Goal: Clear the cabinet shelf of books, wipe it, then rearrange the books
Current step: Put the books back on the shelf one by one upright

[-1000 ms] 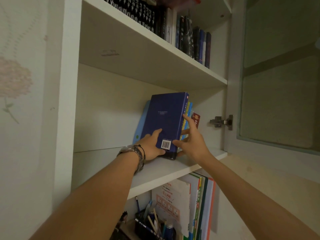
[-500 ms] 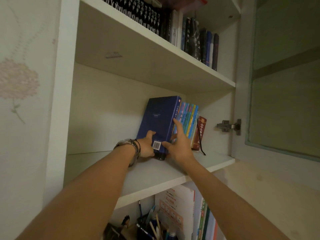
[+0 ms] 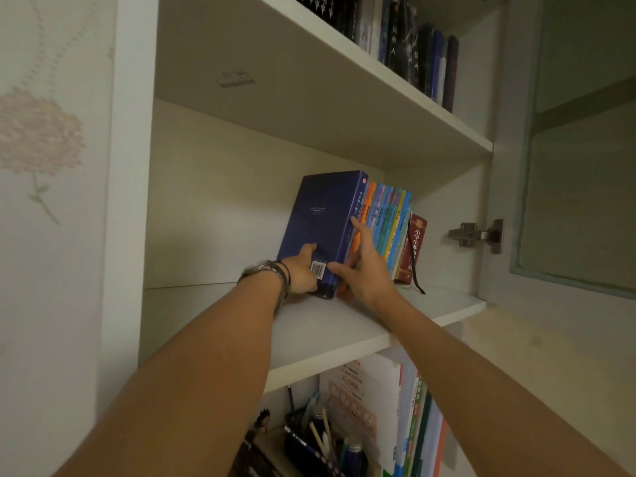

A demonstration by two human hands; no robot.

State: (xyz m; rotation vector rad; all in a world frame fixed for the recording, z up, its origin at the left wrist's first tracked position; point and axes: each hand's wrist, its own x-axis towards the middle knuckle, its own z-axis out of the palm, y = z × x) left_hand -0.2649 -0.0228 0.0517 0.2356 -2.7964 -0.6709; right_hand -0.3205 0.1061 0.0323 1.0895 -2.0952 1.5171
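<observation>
Since a second ago the big blue book has swung from a lean to nearly upright and slid deeper onto the middle shelf, and the thin coloured spines, then mostly hidden behind it, now show as a tidy fan to its right. My left hand presses flat against the lower back cover beside the barcode, fingers fairly straight, thumb up on the cover; I hold nothing in it, only push. My right hand spreads wide across the spines, index finger up along the blue book's spine, thumb at its foot, squaring the row more than gripping it. Just right of the thin books stands a dark red book with a black ribbon hanging over the shelf edge. I judge the clearing and wiping done and the rearranging near its end: the row stands together toward the right side of the shelf, whose left half lies bare, and I cannot tell whether more books are to come. Outward, the shelf above carries a packed row of dark volumes; the compartment below holds tall workbooks and a pen holder full of pens. At right the glass cabinet door hangs open on its hinge.
</observation>
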